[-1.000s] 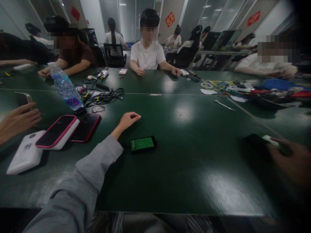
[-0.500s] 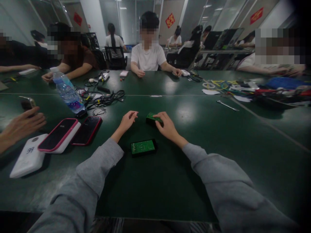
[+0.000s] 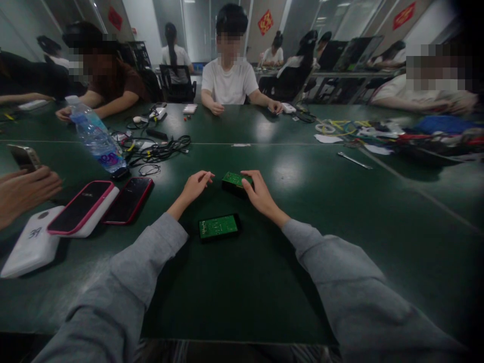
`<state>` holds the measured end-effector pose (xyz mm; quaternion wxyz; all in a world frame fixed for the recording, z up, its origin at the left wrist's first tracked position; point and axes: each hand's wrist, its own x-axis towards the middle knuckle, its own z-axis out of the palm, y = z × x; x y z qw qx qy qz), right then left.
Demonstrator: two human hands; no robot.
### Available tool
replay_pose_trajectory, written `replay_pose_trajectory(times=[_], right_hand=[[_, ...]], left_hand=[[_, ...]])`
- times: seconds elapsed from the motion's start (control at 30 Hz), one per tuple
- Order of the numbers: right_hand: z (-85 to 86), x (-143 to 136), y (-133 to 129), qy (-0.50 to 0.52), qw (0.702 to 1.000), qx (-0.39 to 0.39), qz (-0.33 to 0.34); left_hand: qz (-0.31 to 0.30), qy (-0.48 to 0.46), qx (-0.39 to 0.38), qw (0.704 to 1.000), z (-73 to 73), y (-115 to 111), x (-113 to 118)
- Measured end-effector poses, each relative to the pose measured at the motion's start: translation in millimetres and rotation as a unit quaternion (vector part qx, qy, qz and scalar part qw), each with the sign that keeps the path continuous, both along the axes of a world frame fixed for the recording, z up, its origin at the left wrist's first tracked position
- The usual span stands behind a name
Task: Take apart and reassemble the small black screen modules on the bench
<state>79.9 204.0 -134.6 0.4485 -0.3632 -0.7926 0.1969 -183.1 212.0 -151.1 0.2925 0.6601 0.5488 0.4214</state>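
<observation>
My right hand [image 3: 259,190] is at the right end of a black box with a green circuit board [image 3: 233,177] on top. Its thumb lies along the near side and the fingers bend over the far edge, gripping it. To the left of that box, my left hand [image 3: 195,184] hovers with thumb and fingertips pinched together; whether something small is between them I cannot make out. Closer to me, a second black box with a green circuit board [image 3: 218,226] lies flat on the table, untouched.
Left are phones with red edges [image 3: 128,200], a white power-bank-like block [image 3: 33,242], a water bottle [image 3: 97,138], tangled black cables [image 3: 166,151] and another person's hand [image 3: 30,189] holding a phone. A wrench [image 3: 354,160] and heaped cables [image 3: 404,136] are right. People sit opposite.
The far box now shows more of its board, with my right hand's thumb and fingers around its right end. My left hand stays pinched. The whole view has shifted slightly.
</observation>
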Motion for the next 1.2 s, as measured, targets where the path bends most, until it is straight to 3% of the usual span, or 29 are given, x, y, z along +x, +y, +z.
replay_pose_trajectory(times=[0.27,0.7,0.8,0.97,1.2], right_hand=[[-13.5,4.7,14.0,0.071,0.992,-0.105,-0.015],[-5.8,5.9,14.5,0.051,0.988,-0.145,0.027],[-6.6,4.1,12.3,0.048,0.992,-0.118,0.015],[-1.4,-1.0,-0.5,0.045,0.999,0.003,-0.023],[2.9,-5.0,-10.4,-0.1,0.988,0.115,-0.026]], left_hand=[[-0.002,0.013,0.0,1.0,1.5,-1.7,0.2],[-0.002,0.029,-0.003,1.0,3.3,-2.2,1.0],[-0.007,0.031,0.0,0.999,3.8,-2.5,1.4],[-0.01,0.034,0.001,0.999,3.0,-2.2,1.9],[-0.008,0.036,0.005,0.999,-0.7,0.9,0.4]])
